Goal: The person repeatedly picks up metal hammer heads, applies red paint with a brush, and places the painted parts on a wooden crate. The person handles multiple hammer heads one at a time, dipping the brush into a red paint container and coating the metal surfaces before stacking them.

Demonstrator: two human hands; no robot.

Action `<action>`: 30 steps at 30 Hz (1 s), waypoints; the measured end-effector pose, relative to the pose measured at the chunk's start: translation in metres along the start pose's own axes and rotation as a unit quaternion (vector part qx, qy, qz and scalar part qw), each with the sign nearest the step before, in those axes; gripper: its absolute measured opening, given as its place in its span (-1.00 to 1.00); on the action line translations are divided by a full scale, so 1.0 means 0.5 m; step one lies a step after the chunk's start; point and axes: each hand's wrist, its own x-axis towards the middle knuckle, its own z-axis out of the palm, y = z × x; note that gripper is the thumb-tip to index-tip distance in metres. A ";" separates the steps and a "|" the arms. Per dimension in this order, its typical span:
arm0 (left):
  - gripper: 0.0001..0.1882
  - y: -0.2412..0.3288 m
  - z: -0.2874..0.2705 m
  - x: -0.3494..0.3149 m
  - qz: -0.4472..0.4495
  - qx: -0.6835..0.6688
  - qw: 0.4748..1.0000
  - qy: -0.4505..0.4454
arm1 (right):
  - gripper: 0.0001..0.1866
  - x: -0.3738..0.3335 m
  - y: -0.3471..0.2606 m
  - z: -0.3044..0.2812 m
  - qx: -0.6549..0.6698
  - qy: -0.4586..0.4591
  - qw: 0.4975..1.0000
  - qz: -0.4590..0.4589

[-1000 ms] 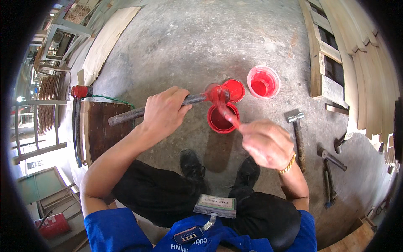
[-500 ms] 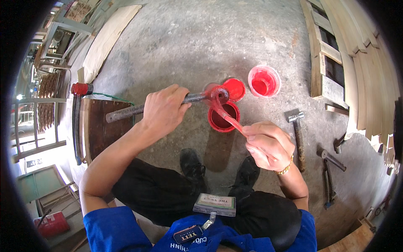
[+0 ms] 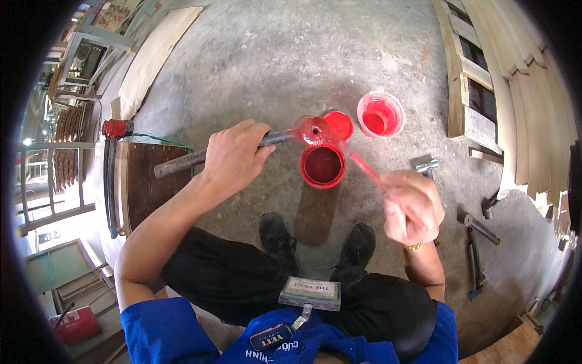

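My left hand (image 3: 236, 153) is wrapped round the dark metal handle of a hammer (image 3: 200, 161), whose round head is coated in wet red paint. That head hangs above the rear rim of an open red paint can (image 3: 323, 166). In my right hand (image 3: 415, 205), closed, is a red paint-covered paintbrush (image 3: 368, 168). Its bristle end is blurred and points toward the hammer head, just to the right of it. Behind the can lies a round lid (image 3: 338, 126) covered with red paint, partly hidden by the hammer head.
A translucent tub (image 3: 394, 112) with red paint inside stands at the back right. Unpainted hammers (image 3: 426, 165) lie on the concrete floor to the right. A red-headed hammer (image 3: 117, 128) rests on a brown wooden box (image 3: 154, 188) at left. Boards (image 3: 533, 121) line the right side.
My right hand has drawn the paintbrush away from the hammer head, to the right and slightly down. The hammer head has turned, showing its wet red side. My left hand has hardly moved.
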 end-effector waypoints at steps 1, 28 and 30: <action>-0.74 0.001 0.000 0.001 -0.006 -0.002 1.000 -0.005 | -0.77 0.004 0.008 0.000 -0.020 -0.002 1.000 -0.002; -0.70 0.000 0.003 0.002 0.022 -0.006 1.000 -0.003 | -0.91 0.009 0.020 0.015 0.062 -0.060 0.996 -0.021; -0.71 0.001 0.000 0.001 0.009 -0.009 1.000 -0.011 | -0.91 0.003 0.016 0.005 0.055 -0.030 0.998 0.010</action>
